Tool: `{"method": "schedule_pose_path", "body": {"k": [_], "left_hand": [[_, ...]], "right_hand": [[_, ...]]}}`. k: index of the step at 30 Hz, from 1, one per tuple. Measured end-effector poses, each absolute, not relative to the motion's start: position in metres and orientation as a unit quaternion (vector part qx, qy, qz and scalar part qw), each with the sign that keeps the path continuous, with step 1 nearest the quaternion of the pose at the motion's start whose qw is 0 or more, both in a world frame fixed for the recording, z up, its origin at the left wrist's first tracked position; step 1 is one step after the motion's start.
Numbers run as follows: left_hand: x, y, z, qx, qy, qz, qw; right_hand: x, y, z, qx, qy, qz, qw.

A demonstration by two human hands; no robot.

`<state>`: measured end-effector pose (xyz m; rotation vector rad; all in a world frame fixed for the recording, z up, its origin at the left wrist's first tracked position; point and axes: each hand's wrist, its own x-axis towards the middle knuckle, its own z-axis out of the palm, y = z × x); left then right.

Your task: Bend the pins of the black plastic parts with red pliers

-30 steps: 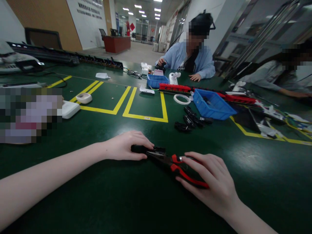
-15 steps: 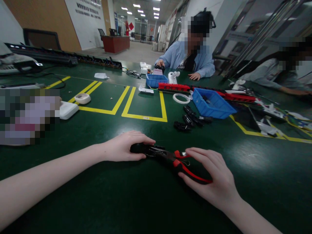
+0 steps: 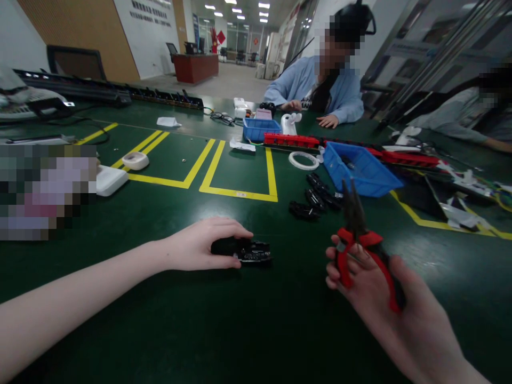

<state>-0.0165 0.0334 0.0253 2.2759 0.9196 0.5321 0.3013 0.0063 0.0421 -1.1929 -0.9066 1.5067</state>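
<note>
My left hand (image 3: pixel 208 241) rests on the green table (image 3: pixel 192 330), its thumb and fingers closed around a small black plastic part (image 3: pixel 256 253). The right end of that part sticks out and shows its inner workings; the rest is hidden by my fingers. At the right, my right hand (image 3: pixel 384 293) is turned palm up and grips red-and-black needle-nose pliers (image 3: pixel 358 230). The plier jaws point up and away from me, apart from the black part. Several similar black parts (image 3: pixel 314 198) lie in a loose group beyond my hands.
A blue bin (image 3: pixel 360 178) holding dark parts stands behind the loose group, beside a white tape roll (image 3: pixel 303 160). A cream tape roll (image 3: pixel 135 160) and a white box (image 3: pixel 110 181) lie left. A co-worker (image 3: pixel 320 90) sits across the table, another at far right.
My right hand has drawn the pliers off the black part, moved right and turned palm up, so the jaws point upward. My left hand keeps its hold in nearly the same place.
</note>
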Motion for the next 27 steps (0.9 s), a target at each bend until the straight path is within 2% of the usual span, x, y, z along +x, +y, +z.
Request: {"method": "schedule_pose_path", "body": {"k": [2,5,10,16,21,24,27], "left_hand": [[-0.015,0.034,0.025,0.862,0.350,0.203,0.305],[-0.013,0.035,0.026,0.861,0.352,0.204,0.306],[-0.011,0.039,0.028,0.861,0.354,0.189,0.312],[-0.004,0.043,0.029,0.855,0.365,0.207,0.306],[-0.003,0.042,0.027,0.873,0.344,0.223,0.264],[-0.004,0.038,0.028,0.881,0.345,0.216,0.243],[-0.003,0.033,0.029,0.877,0.361,0.210,0.237]], "right_hand": [[0.301,0.007,0.046,-0.471,-0.308,0.664,0.492],[0.303,0.010,0.047,-0.471,-0.277,0.703,0.454],[0.301,0.021,0.045,-0.505,-0.327,0.673,0.430],[0.292,0.040,0.046,-0.541,-0.437,0.573,0.434],[0.289,0.052,0.034,-0.588,-0.542,0.460,0.385],[0.283,0.054,0.029,-0.583,-0.631,0.368,0.356],[0.273,0.053,0.031,-0.549,-0.706,0.258,0.367]]}}
